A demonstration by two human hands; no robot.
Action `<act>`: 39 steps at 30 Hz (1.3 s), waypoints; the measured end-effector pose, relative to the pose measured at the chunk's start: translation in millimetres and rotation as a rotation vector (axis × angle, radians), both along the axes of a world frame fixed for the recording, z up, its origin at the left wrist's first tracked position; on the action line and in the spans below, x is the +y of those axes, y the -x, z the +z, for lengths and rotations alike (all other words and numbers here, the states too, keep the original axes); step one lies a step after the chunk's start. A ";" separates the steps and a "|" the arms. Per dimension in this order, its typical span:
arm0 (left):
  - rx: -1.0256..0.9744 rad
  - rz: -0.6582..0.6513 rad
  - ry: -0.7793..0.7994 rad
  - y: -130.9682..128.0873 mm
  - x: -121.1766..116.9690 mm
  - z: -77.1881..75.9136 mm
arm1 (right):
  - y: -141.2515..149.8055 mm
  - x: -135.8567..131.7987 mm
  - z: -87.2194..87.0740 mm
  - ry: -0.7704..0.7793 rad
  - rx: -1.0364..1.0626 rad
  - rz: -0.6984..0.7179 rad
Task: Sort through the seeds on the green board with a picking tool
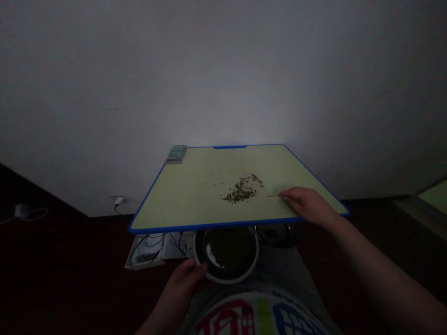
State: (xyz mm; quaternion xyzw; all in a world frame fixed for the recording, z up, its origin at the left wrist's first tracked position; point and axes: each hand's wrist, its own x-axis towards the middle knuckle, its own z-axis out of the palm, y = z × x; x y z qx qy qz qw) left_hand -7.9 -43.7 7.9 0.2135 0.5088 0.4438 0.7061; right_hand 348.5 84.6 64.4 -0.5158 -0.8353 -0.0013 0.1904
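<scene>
My right hand is closed in a pinch on a thin pale stick, whose tip points left just above or on the board. Left of the tip lies a loose scatter of small brown-green grains, with whitish ones mixed in at its upper right. They rest on a pale yellow board with a blue rim. Below the board's near edge, my left hand grips the rim of a round metal bowl at its left side. Dark greenish contents fill part of the bowl.
A second dark bowl sits under the board's near edge, right of the first. A pale box with cables is at the lower left. A white plug is in the wall behind. A blurred patch covers the board's far left corner.
</scene>
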 end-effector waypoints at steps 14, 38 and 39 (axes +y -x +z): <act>0.073 0.029 0.023 18.1 19.4 -38.2 | 7.2 33.1 1.5 0.024 -0.007 0.053; 0.226 0.058 0.040 45.7 73.9 -78.5 | -1.5 17.3 -3.1 -0.009 0.095 0.215; 0.246 0.056 0.040 45.2 74.4 -77.3 | -1.4 16.5 -3.3 -0.010 0.092 0.222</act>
